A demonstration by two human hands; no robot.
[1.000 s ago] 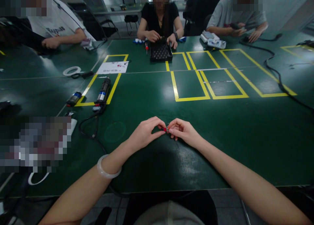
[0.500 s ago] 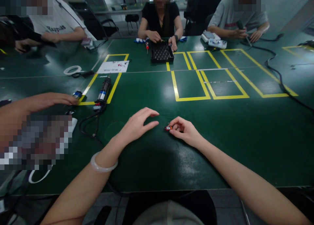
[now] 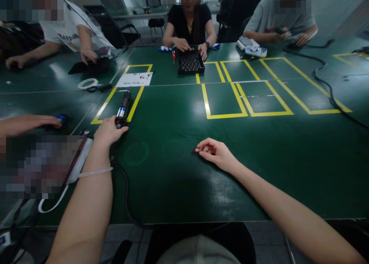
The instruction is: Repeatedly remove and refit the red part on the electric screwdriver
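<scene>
Right hand [image 3: 216, 153] rests on green table [image 3: 259, 160], fingertips pinching small red part [image 3: 197, 150] against tabletop. Left hand [image 3: 108, 131] reaches out at 10 o'clock from part, fingers curled onto lower end of black electric screwdriver [image 3: 122, 107], which lies across yellow tape line [image 3: 135, 98]. Screwdriver cable [image 3: 124, 195] trails back toward table edge. Another person's hand [image 3: 34, 122] at 9 o'clock, near left edge. Black tray [image 3: 189, 62] at 12 o'clock, far side.

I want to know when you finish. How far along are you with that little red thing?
Nothing looks finished. The right hand pinches the little red part on the table; the left hand lies on the corded black tool. Using it on the part is probably left.
</scene>
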